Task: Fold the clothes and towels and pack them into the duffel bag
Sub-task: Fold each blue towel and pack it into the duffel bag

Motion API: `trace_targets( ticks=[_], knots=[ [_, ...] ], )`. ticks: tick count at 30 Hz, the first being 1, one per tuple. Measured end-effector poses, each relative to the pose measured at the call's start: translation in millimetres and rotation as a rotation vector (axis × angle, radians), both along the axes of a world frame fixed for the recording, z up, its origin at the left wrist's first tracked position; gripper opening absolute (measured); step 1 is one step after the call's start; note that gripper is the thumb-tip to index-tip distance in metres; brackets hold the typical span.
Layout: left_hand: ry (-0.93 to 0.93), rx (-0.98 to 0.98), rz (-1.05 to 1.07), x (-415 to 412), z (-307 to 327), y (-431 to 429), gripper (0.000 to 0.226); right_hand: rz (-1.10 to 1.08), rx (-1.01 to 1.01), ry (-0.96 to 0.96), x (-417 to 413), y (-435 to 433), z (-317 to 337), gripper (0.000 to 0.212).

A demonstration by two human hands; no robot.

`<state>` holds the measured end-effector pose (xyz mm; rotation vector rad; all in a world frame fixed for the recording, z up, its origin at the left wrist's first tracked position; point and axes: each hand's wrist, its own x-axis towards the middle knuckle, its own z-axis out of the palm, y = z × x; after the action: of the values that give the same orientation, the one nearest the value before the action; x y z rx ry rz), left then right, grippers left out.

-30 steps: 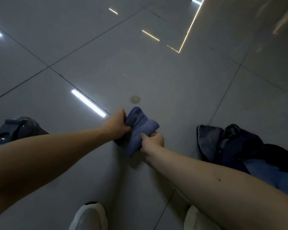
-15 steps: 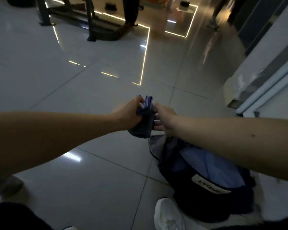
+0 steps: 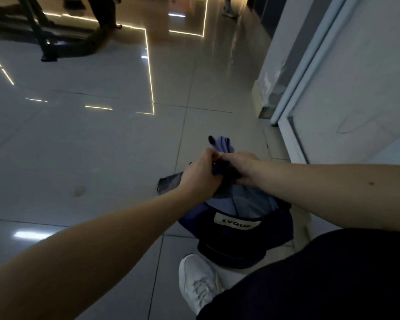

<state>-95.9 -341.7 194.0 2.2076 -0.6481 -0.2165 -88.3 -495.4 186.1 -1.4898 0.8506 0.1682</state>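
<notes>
A dark navy duffel bag (image 3: 245, 245) with a white label lies open on the tiled floor in front of my white shoe. Light blue fabric (image 3: 252, 204) shows inside its mouth. I hold a small folded purple-blue cloth (image 3: 222, 144) just above the bag's opening. My left hand (image 3: 199, 176) grips the cloth from the left and my right hand (image 3: 241, 167) grips it from the right, knuckles close together. The lower part of the cloth is hidden between my hands.
A white wall and door frame (image 3: 310, 88) run along the right. A dark metal stand (image 3: 46, 47) and a person's legs (image 3: 106, 12) are at the far top left. My white shoe (image 3: 199, 285) sits near the bag. The bag's grey flap (image 3: 169, 182) lies on the floor.
Both hands lifted the folded cloth off the floor and carried it right, over the duffel bag. The view swung toward the wall and the hands came closer together over the bag's mouth.
</notes>
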Motion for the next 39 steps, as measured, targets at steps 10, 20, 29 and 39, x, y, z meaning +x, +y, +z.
trace_targets(
  ticks=[10,20,29,39],
  knots=[
    [0.248,-0.063,-0.174,-16.0,-53.6,-20.8,0.044,0.04,-0.214,0.171,-24.0,-24.3,-30.9,0.049],
    [0.092,0.253,-0.255,15.1,-108.0,14.6,0.032,0.267,-0.656,0.158,-11.5,-30.9,-48.9,0.033],
    [-0.401,0.371,-0.441,21.3,-117.0,28.4,0.024,0.5,-0.894,0.112,-18.1,-25.9,-47.9,0.025],
    [-0.583,0.169,-0.452,18.8,-114.8,37.1,0.017,0.673,-1.002,0.201,-11.5,-13.6,-52.7,0.035]
  ],
)
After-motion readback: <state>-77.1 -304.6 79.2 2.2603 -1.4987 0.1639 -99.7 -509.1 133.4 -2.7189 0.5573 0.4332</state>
